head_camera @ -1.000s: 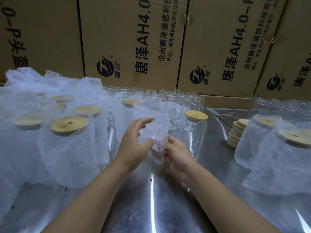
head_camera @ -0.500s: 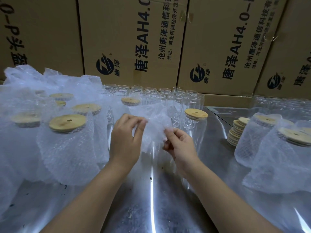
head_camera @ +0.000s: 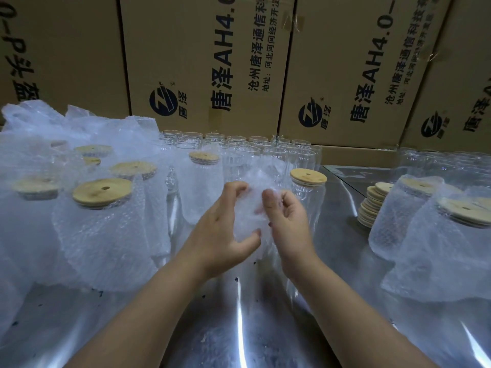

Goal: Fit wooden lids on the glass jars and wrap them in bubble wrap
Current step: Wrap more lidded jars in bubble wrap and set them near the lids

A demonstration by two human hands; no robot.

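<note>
1. Head view: a crumpled, translucent bubble wrap sheet (head_camera: 252, 211) is held up just left of the lidded jar (head_camera: 309, 200).
2. The left hand (head_camera: 220, 229) curls fingers and thumb round the sheet's left side. The right hand (head_camera: 288, 221) pinches its right side.
3. Whether the sheet holds a jar cannot be told, and the fingertips are blurred.
4. The lidded jar is clear glass under a round wooden disc with a small hole.
5. Wrapped jars (head_camera: 103, 224) stand left of it, open jars (head_camera: 239, 148) behind it, and stacked lids (head_camera: 372, 205) to its right.
6. The table (head_camera: 239, 330) is shiny metal.
</note>
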